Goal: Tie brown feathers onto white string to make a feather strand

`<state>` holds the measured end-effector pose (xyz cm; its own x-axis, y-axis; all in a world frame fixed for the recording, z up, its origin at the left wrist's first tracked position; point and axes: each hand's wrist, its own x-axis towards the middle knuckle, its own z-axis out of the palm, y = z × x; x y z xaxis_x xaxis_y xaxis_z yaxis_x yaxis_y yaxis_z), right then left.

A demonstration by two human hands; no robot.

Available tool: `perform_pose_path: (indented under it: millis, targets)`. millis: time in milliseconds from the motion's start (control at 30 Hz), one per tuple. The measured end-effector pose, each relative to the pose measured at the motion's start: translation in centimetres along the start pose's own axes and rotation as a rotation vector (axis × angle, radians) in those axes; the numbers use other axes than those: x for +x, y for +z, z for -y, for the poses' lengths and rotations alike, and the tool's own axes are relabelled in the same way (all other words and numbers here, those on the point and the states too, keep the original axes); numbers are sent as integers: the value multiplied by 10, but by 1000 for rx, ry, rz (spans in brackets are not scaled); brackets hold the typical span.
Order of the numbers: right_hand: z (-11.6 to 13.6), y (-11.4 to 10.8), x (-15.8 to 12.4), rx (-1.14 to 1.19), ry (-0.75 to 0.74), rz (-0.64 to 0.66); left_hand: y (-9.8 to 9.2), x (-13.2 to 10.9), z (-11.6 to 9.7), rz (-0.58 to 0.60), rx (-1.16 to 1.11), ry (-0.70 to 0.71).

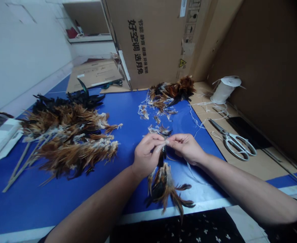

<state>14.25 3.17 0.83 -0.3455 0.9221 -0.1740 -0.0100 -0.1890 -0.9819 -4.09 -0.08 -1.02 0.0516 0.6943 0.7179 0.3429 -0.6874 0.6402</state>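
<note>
My left hand (148, 153) is closed in a pinch on a small dark feather (161, 158), which hangs down below the fingers. My right hand (187, 146) meets it fingertip to fingertip, pinched at the feather's quill end. Thin white string (192, 172) trails from under the right hand onto the blue table; the exact grip on it is partly hidden. Just below the hands lies a fan of brown and black feathers (165, 184). Beyond the fingertips are small feather bits (158, 130).
Brown feather bundles (79, 153) cover the table's left, beside thin sticks (24, 163). More feathers (173, 91) lie at the back. On cardboard at right are scissors (236, 143) and a string spool (224, 90). A large carton (161, 44) stands behind.
</note>
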Motion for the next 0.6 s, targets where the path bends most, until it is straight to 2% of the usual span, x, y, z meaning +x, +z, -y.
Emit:
perform_pose_path:
  millis: [133, 400, 600]
  targets:
    - [-2, -3, 1, 50, 35, 48, 0, 2, -2, 3, -89, -39]
    - [1, -6, 0, 73, 38, 97, -1, 6, 0, 32, -484, -421]
    - [3, -6, -1, 72, 25, 140, -4, 6, -1, 62, -530, -506]
